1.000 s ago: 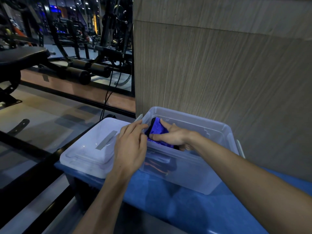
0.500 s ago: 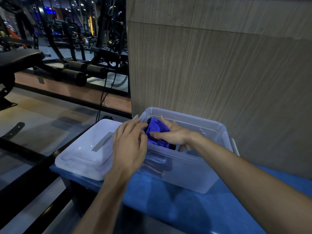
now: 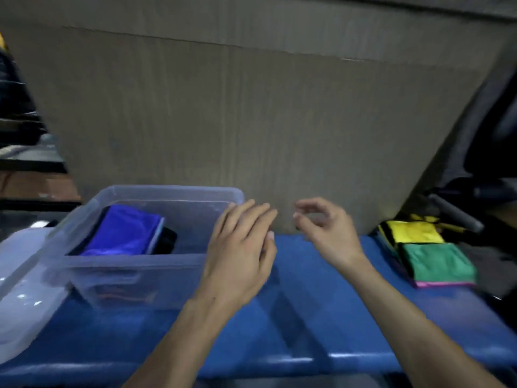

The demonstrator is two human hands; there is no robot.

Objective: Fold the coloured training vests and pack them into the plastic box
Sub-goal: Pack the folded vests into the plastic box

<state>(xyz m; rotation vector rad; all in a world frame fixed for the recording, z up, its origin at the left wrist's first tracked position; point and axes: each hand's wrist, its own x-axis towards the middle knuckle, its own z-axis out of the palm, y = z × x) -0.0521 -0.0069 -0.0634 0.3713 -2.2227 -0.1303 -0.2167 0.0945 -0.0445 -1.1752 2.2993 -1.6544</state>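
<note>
Dim indoor light, heavy motion blur throughout, wide-angle bending at edges, faint glare on lid

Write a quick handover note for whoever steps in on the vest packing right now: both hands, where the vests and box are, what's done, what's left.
Left hand: open, holding nothing, hovering beside the right end of the plastic box.
Right hand: fingers loosely curled, holding nothing, over the blue bench.
Box: open on the bench, lid lying to its left.
Done: folded blue vest sits in the box on other folded items seen through the wall.
Left: folded yellow vest and green vest, on a small stack at the bench's right end, are not yet packed. Lid is off.
</note>
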